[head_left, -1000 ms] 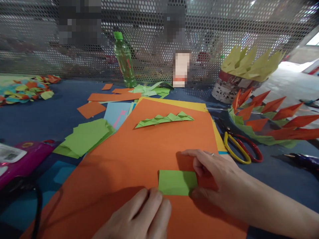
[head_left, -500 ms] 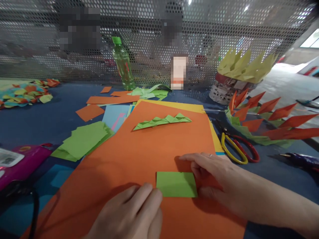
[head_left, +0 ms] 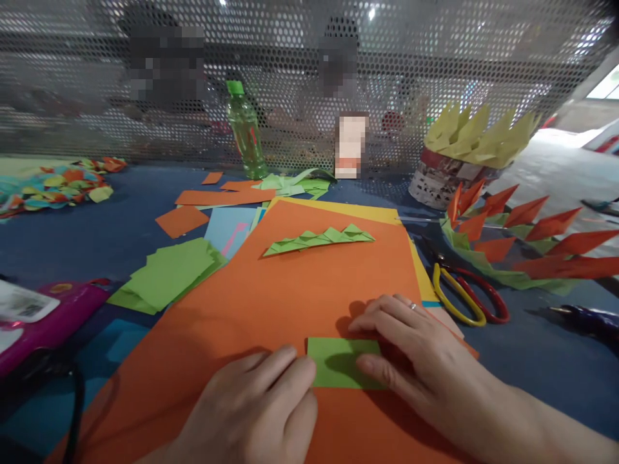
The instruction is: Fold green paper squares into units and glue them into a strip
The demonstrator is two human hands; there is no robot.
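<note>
A folded green paper rectangle (head_left: 333, 364) lies on a large orange sheet (head_left: 290, 296) in front of me. My left hand (head_left: 256, 406) is closed, its curled fingers pressed together at the paper's left edge; its thumb is hidden. My right hand (head_left: 411, 348) is open over the right end, thumb above the paper and fingers spread beyond its far edge. Its shadow falls on the green paper. Farther back on the orange sheet rests a strip of folded green paper points (head_left: 319, 240).
Green sheets (head_left: 169, 274) are stacked on the left, near a magenta tool (head_left: 72, 316) with a black cord. Scissors (head_left: 459, 293), a pen (head_left: 585, 319) and an orange-and-green paper crown (head_left: 512, 277) lie right. A bottle (head_left: 246, 138) and a yellow-spiked roll (head_left: 440, 177) stand before a perforated metal screen (head_left: 290, 58).
My right hand has shifted left, bringing its thumb from beside the green paper to over its right end. My left hand stays at the left edge. The whole view has moved slightly.
</note>
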